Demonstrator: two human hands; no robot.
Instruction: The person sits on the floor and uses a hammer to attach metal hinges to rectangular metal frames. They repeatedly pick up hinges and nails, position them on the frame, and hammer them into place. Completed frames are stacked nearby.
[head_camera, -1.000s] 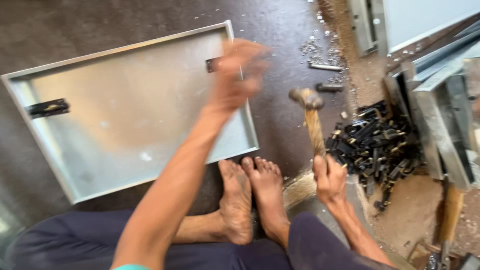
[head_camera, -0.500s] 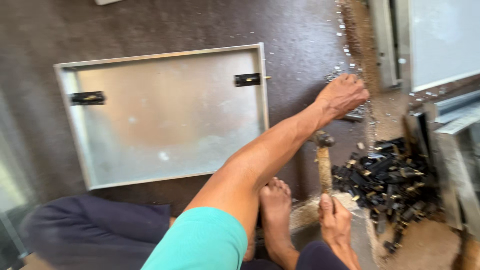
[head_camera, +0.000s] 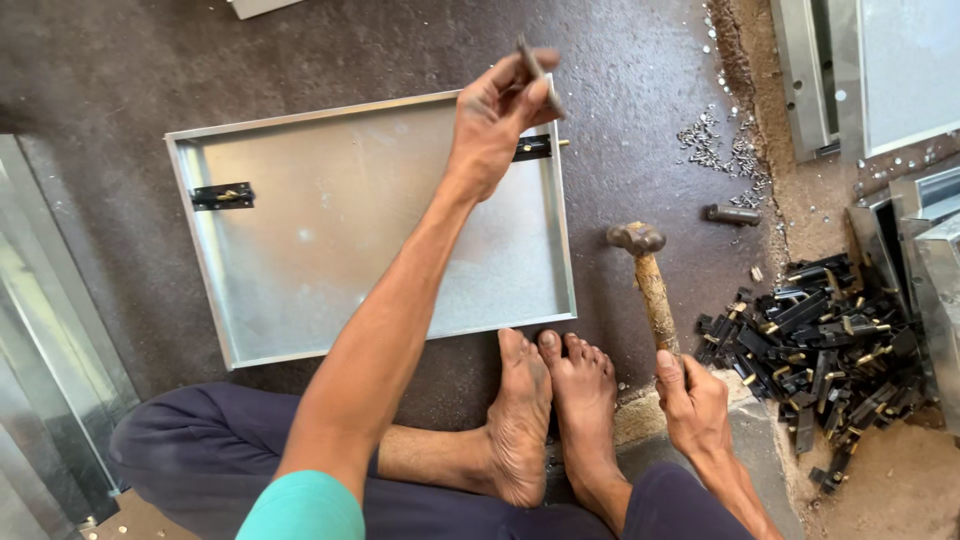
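Left hand (head_camera: 495, 125) raised over the far right corner of the metal tray (head_camera: 330, 250), fingers pinched on a thin metal pin (head_camera: 538, 75). Right hand (head_camera: 692, 400) closed around the wooden handle of a hammer (head_camera: 650, 285), head up, just right of the tray. Black latch (head_camera: 222, 195) on tray's left wall. Pile of black latches (head_camera: 820, 340) right of the hammer.

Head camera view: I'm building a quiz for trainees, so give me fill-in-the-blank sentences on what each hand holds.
1. The right hand grips a ____ by its wooden handle.
2. The left hand pinches a thin metal ____.
3. The sheet-metal tray lies on the ____.
4. Black latches are piled to the person's ____.

Missing words: hammer; pin; floor; right
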